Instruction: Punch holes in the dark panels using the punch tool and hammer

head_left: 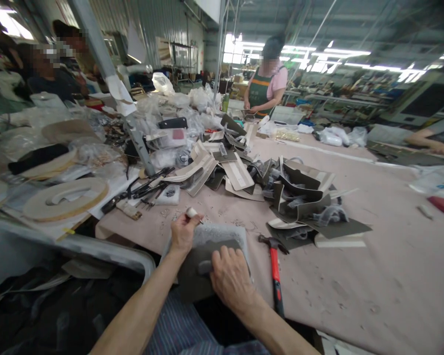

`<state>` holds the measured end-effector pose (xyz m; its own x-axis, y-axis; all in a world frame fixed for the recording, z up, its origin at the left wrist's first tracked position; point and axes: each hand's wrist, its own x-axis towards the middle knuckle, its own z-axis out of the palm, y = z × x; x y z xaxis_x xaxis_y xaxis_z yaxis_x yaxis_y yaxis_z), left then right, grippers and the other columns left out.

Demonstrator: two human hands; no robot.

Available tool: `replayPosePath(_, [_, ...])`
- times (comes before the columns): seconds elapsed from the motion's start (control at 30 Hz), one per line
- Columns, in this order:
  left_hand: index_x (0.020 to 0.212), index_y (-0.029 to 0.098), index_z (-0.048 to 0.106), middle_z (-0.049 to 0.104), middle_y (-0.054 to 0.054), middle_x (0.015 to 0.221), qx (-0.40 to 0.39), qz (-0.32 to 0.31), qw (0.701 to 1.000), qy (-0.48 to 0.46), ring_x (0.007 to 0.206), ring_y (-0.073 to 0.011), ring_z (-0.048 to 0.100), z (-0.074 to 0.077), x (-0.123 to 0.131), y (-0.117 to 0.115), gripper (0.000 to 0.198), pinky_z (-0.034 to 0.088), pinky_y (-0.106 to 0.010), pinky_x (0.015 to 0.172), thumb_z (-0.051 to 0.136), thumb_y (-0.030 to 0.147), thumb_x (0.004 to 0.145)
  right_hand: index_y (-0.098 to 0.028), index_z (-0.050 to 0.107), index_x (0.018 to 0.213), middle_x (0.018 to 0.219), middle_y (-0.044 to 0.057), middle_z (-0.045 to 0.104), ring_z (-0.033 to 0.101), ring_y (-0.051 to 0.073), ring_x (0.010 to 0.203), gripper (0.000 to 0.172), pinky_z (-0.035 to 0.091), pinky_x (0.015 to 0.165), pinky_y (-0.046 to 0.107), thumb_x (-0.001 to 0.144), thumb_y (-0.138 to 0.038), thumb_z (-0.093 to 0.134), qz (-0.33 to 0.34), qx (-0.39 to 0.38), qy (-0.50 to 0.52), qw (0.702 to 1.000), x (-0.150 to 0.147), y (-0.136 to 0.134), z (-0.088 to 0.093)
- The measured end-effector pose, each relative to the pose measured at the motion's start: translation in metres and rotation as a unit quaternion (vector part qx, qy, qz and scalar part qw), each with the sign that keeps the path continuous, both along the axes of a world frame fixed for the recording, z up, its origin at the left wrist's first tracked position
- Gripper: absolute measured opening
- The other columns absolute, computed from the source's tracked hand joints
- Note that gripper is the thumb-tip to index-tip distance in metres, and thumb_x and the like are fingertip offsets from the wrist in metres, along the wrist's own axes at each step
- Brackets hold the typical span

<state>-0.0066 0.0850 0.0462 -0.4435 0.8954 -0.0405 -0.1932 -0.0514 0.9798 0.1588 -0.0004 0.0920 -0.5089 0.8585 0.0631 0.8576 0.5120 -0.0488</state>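
Observation:
My left hand pinches a small white cylinder with a thin dark tip, above the far edge of a pale slab. On that slab lies a dark olive panel, its near part reaching over my lap. My right hand rests on the panel with fingers curled, against a smooth grey piece on its face. The hand partly covers this piece, and my thumb is hidden. A claw hammer with a red and black handle lies to the right of my right hand.
Dark panels with cream strips and clear wrapping are heaped ahead on the pinkish table. Pliers-like tools and a tape roll lie left, near a metal post. A bin of dark pieces stands lower left. Co-workers are around.

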Motion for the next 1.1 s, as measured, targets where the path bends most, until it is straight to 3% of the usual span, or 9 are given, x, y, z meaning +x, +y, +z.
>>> replayPosePath(0.13, [0.095,0.014,0.072,0.076,-0.006,0.09,0.105,-0.02,0.988,0.113,0.081,-0.0184,0.069,0.052,-0.023,-0.012,0.032,0.054,-0.027,0.074,0.078,0.038,0.075,-0.017,0.055,0.098,0.081,0.009,0.066,0.064,0.024,0.072,0.014,0.038,0.063,0.032,0.096,-0.024,0.043,-0.137,-0.055,0.053,0.988,0.001,0.021,0.024])
replayPosePath(0.2, [0.092,0.015,0.073,0.075,-0.004,0.086,0.105,-0.062,0.982,0.143,0.078,-0.0179,0.068,0.059,-0.021,-0.017,0.028,0.055,-0.027,0.071,0.076,0.037,0.076,-0.017,0.054,0.107,0.079,0.008,0.069,0.067,0.024,0.071,0.019,0.036,0.059,0.03,0.099,-0.03,0.043,-0.188,-0.088,0.101,0.973,-0.001,0.028,0.018])
replayPosePath(0.27, [0.087,0.016,0.072,0.074,-0.003,0.08,0.074,-0.11,0.979,0.152,0.074,-0.0166,0.066,0.049,-0.011,-0.018,0.022,0.054,-0.025,0.068,0.074,0.034,0.076,-0.016,0.053,0.113,0.081,0.008,0.07,0.069,0.024,0.074,0.025,0.036,0.06,0.029,0.1,-0.035,0.043,-0.219,-0.123,0.135,0.958,-0.006,0.029,0.0])
replayPosePath(0.4, [0.081,0.015,0.07,0.071,-0.001,0.075,0.012,-0.183,0.974,0.132,0.07,-0.0147,0.063,0.002,0.015,-0.011,0.015,0.051,-0.023,0.067,0.071,0.028,0.074,-0.016,0.058,0.105,0.084,0.011,0.072,0.071,0.024,0.078,0.029,0.038,0.063,0.028,0.103,-0.032,0.034,-0.217,-0.179,0.141,0.949,-0.015,0.018,-0.037])
replayPosePath(0.57, [0.081,0.014,0.069,0.069,-0.001,0.074,-0.019,-0.23,0.964,0.132,0.07,-0.0147,0.062,-0.036,0.029,0.001,0.013,0.05,-0.024,0.067,0.068,0.024,0.074,-0.016,0.062,0.103,0.083,0.011,0.072,0.07,0.025,0.078,0.031,0.04,0.066,0.029,0.102,-0.033,0.036,-0.197,-0.188,0.135,0.953,-0.015,0.007,-0.044])
replayPosePath(0.7, [0.086,0.014,0.07,0.072,-0.002,0.081,-0.021,-0.233,0.963,0.134,0.075,-0.0156,0.064,-0.043,0.025,0.006,0.015,0.05,-0.025,0.072,0.066,0.025,0.076,-0.017,0.06,0.12,0.1,0.01,0.072,0.069,0.023,0.092,0.036,0.045,0.077,0.029,0.102,-0.038,0.038,-0.175,-0.193,0.224,0.939,0.0,0.008,-0.037])
replayPosePath(0.8, [0.087,0.014,0.07,0.073,-0.003,0.083,-0.019,-0.235,0.963,0.133,0.077,-0.0161,0.065,-0.045,0.023,0.006,0.016,0.051,-0.026,0.074,0.066,0.027,0.078,-0.016,0.054,0.131,0.118,0.013,0.065,0.062,0.024,0.107,0.044,0.046,0.089,0.033,0.102,-0.043,0.036,-0.197,-0.122,0.262,0.937,0.032,0.009,-0.037])
replayPosePath(0.93, [0.087,0.015,0.071,0.073,-0.003,0.081,-0.031,-0.23,0.962,0.145,0.076,-0.0168,0.066,-0.046,0.024,0.006,0.018,0.052,-0.027,0.074,0.066,0.03,0.08,-0.012,0.057,0.122,0.113,0.017,0.061,0.06,0.029,0.105,0.041,0.046,0.089,0.038,0.099,-0.041,0.039,-0.311,-0.031,0.113,0.943,0.096,0.002,-0.051])
replayPosePath(1.1, [0.089,0.015,0.071,0.073,-0.003,0.082,-0.036,-0.241,0.954,0.177,0.076,-0.0172,0.066,-0.046,0.024,0.006,0.019,0.051,-0.027,0.073,0.065,0.031,0.081,-0.013,0.056,0.11,0.1,0.016,0.06,0.064,0.028,0.082,0.034,0.046,0.07,0.037,0.095,-0.042,0.047,-0.388,-0.116,-0.001,0.914,0.144,-0.022,-0.08])
